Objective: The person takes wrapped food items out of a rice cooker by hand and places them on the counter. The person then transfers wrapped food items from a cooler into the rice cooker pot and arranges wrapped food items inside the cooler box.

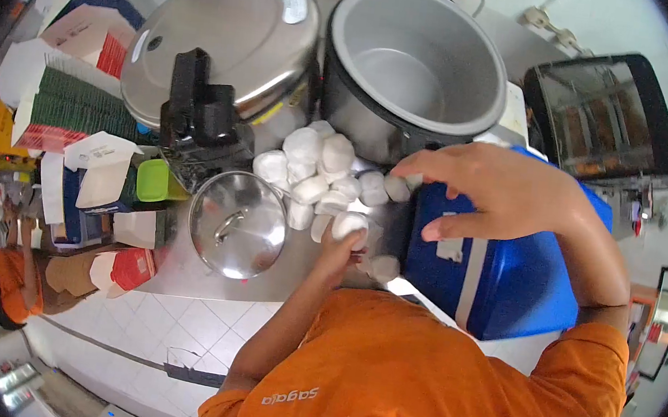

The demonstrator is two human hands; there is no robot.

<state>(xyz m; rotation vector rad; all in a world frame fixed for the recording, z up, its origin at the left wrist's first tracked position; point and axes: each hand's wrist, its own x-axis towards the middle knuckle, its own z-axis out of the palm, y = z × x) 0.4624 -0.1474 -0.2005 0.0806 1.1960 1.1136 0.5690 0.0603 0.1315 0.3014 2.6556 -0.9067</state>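
Several white rounded pieces (pixel 305 147) lie piled on the steel counter in front of two large cookers. My left hand (pixel 338 248) is closed around one white rounded piece (pixel 349 228) at the near side of the pile. Raised over the blue box (pixel 506 275), my right hand (pixel 491 188) has its thumb and fingers apart and holds nothing. The right cooker (pixel 419 59) stands uncovered, showing a grey inner pot with nothing visible in it. A steel lid covers the left cooker (pixel 230 35).
A round glass lid (pixel 237 225) lies on the counter (pixel 172 273), left of my left hand. Opened cartons (pixel 85 101) and a green container (pixel 154 181) stand at the left. A glass-fronted display case (pixel 608 115) is at the right. Another person (pixel 8 284) is at far left.
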